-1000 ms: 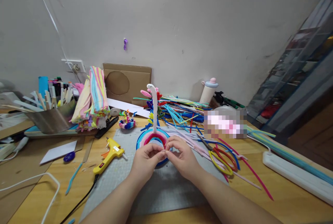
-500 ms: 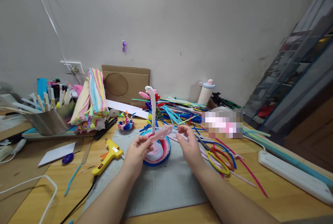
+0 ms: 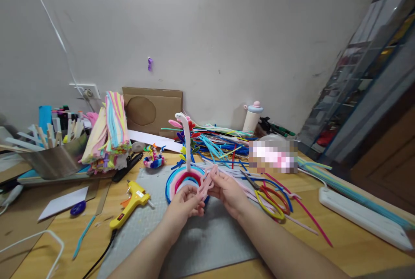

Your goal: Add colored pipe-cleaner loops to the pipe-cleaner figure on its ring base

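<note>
A pale pink piece of bent pipe cleaner (image 3: 208,180) is held up between both hands, over the grey mat (image 3: 214,240). My left hand (image 3: 185,207) pinches its lower end. On its upper right part, the fingers of my right hand (image 3: 228,190) are closed. Behind the hands lies a round coil of blue, pink and white pipe cleaner (image 3: 171,184), partly hidden by them. A white stem with a curved top (image 3: 187,141) stands upright at the coil's back edge.
A yellow glue gun (image 3: 131,205) lies left of the hands, scissors (image 3: 270,203) lie right among loose pipe cleaners. Farther out are a metal bin of sticks (image 3: 55,158), a small multicoloured ring (image 3: 154,161), a bottle (image 3: 252,119) and a white power strip (image 3: 363,218).
My right hand has moved left and down onto the pink piece, which is now turned more upright. My left hand is lower. The whole view has shifted slightly.
</note>
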`<state>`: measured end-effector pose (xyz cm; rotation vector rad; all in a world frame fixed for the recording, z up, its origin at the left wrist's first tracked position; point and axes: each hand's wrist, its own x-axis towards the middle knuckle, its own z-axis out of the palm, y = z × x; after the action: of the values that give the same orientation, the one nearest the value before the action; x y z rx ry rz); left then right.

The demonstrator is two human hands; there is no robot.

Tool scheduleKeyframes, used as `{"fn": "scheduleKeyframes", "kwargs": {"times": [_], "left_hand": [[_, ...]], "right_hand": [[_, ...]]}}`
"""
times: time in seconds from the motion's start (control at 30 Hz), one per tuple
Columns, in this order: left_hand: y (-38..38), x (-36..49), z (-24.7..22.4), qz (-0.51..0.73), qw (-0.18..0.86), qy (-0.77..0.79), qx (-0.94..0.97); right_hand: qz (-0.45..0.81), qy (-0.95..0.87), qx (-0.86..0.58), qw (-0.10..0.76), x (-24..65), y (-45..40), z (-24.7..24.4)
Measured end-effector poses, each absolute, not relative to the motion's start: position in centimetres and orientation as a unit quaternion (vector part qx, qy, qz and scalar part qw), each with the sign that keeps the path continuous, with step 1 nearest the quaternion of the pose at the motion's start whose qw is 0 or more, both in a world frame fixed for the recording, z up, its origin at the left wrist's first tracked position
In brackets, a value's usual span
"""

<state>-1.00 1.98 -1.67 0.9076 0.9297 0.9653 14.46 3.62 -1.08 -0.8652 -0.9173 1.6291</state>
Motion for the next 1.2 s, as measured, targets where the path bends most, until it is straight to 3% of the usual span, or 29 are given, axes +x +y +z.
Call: {"fn": "scheduleKeyframes", "kwargs": {"times": [0.23, 0.47, 0.67, 0.87, 1.2], "left_hand": [[2.4, -1.1, -2.2, 0.395, 0.638, 0.448, 0.486], [2.0, -1.3, -1.7, 0.395, 0.510, 0.486, 0.589], [2.5, -1.4, -2.5, 0.389, 0.584, 0.454, 0.549], [2.7, -1.3, -2.5, 0.378, 0.597, 0.473, 0.527], [2.2, -1.3, -2.6, 0.357, 0.603, 0.469, 0.538]], "right_hand": [[0.653, -0.459, -0.326, 0.507, 14.3, 3.1, -0.1], [0.522, -0.519, -0.395, 0.549, 16.2, 4.6, 0.5], [0.494, -0.553, -0.411, 0.531, 17.3, 5.2, 0.5], [0.544, -0.588, -0.378, 0.464, 18.0, 5.5, 0.7], [0.596, -0.518, -0.379, 0.483, 18.4, 6.1, -0.2]]}}
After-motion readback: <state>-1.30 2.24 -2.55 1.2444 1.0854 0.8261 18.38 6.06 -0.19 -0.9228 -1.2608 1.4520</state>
